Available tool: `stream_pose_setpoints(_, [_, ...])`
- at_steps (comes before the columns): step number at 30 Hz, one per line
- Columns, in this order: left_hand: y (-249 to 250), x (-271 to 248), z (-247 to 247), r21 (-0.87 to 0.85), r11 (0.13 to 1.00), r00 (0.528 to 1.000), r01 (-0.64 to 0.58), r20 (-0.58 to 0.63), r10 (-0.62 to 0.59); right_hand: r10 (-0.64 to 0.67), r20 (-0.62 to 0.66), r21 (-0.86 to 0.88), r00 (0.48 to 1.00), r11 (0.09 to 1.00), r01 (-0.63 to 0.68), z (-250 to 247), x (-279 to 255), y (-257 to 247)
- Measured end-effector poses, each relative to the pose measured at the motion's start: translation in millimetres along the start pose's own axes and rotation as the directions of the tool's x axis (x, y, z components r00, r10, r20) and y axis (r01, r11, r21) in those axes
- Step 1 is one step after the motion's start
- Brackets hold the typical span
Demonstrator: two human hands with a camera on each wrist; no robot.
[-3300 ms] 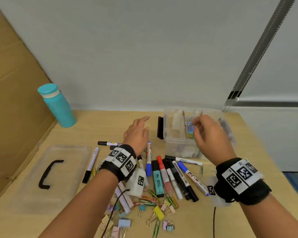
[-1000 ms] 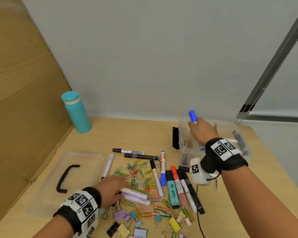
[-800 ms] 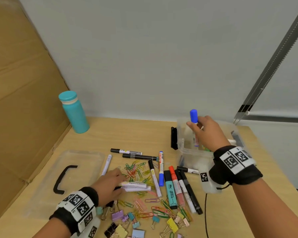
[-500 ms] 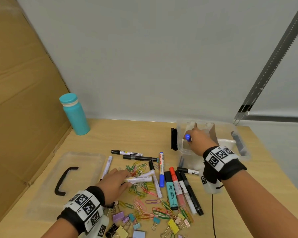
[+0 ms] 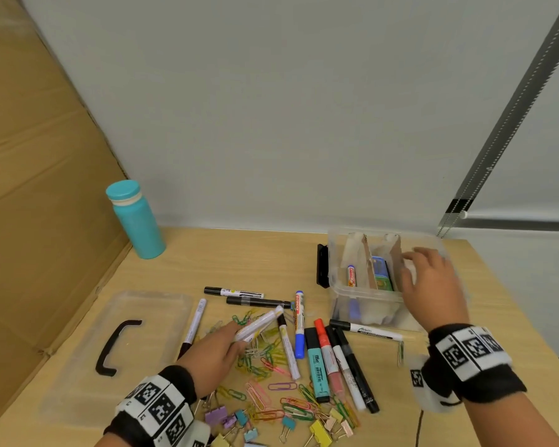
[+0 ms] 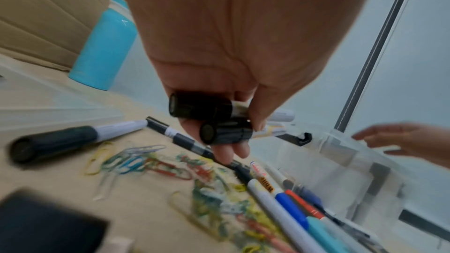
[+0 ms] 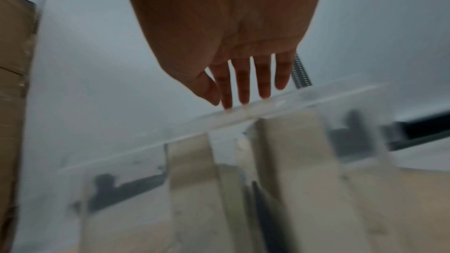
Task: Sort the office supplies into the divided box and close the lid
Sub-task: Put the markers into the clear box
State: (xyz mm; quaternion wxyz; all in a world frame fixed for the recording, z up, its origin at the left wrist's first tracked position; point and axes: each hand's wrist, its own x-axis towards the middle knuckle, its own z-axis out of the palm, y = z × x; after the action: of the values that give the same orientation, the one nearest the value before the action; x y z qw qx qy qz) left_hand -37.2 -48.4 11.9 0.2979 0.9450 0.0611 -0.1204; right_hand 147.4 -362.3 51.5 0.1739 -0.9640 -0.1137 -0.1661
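Along the desk's [image 5: 226,253] near edge lie pastel binder clips [image 5: 320,429] and coloured wire paper clips [image 5: 265,356]. Just beyond, the left hand [image 5: 212,353] curls its fingers [image 6: 228,147] around two white black-capped markers [image 5: 259,324]. More markers [image 5: 336,362] lie alongside. Toward the far right corner, the clear divided plastic box [image 5: 362,295] stands open; the right hand [image 5: 433,285] hovers over it, fingers [image 7: 243,84] straight, slightly apart, holding nothing.
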Motion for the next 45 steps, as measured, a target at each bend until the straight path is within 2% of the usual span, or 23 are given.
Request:
stream_pose_setpoints(3, [32,5,-7,-0.034,0.998,0.994,-0.049,-0.097,0.046,0.158,0.078,-0.073,0.984,0.986,-0.152,10,-10,28])
stream_pose_setpoints(5, [62,13,-14,-0.039,0.994,0.982,-0.101,-0.166,0.093,0.167,0.093,-0.106,0.982,0.982,-0.157,18,-14,34])
stream_pose_setpoints(9, [127,45,-20,0.006,0.99,0.955,-0.141,-0.263,0.138,0.174,0.027,-0.122,0.984,0.978,-0.169,25,-17,31])
stream_pose_setpoints(15, [192,118,-6,0.183,0.982,0.969,-0.035,-0.233,0.078,0.188,0.009,-0.113,0.982,0.976,-0.186,23,-20,23])
stream_pose_setpoints(19, [208,152,4,0.281,0.96,0.986,0.002,-0.159,0.045,0.196,0.02,-0.113,0.98,0.975,-0.192,21,-21,22])
stream_pose_setpoints(24, [224,167,7,0.299,0.953,0.992,0.052,-0.122,-0.016,0.2,0.021,-0.12,0.98,0.973,-0.197,21,-21,23])
stream_pose_setpoints(28, [223,168,9,0.424,0.905,0.998,-0.012,0.059,-0.015,0.193,0.028,-0.123,0.981,0.974,-0.188,21,-21,23])
stream_pose_setpoints(30, [221,164,5,0.414,0.91,0.998,-0.035,0.056,0.012,0.188,0.027,-0.121,0.982,0.976,-0.184,21,-21,23])
stream_pose_setpoints(32, [215,154,-1,0.303,0.951,0.995,-0.069,-0.046,0.087,0.181,0.022,-0.119,0.983,0.977,-0.177,22,-21,24])
stream_pose_setpoints(35, [189,128,-10,0.108,0.985,0.952,-0.134,-0.263,0.158,0.169,0.0,-0.118,0.986,0.979,-0.168,23,-22,25])
stream_pose_setpoints(37, [165,110,-11,0.073,0.981,0.914,-0.178,-0.356,0.193,0.161,0.001,-0.118,0.987,0.98,-0.16,23,-22,26])
stream_pose_setpoints(39, [137,93,-9,0.081,0.98,0.899,-0.184,-0.388,0.201,0.149,0.006,-0.103,0.989,0.984,-0.148,23,-23,27])
stream_pose_setpoints(41, [107,80,-2,0.12,0.98,0.917,-0.157,-0.35,0.19,0.152,0.015,-0.067,0.988,0.986,-0.151,22,-23,27])
stream_pose_setpoints(43, [81,71,9,0.18,0.975,0.952,-0.133,-0.249,0.176,0.125,-0.015,-0.037,0.992,0.991,-0.126,19,-26,22])
stream_pose_setpoints(45, [62,65,19,0.256,0.956,0.977,-0.142,-0.118,0.177,0.018,-0.09,-0.012,0.996,1.0,-0.019,12,-35,8])
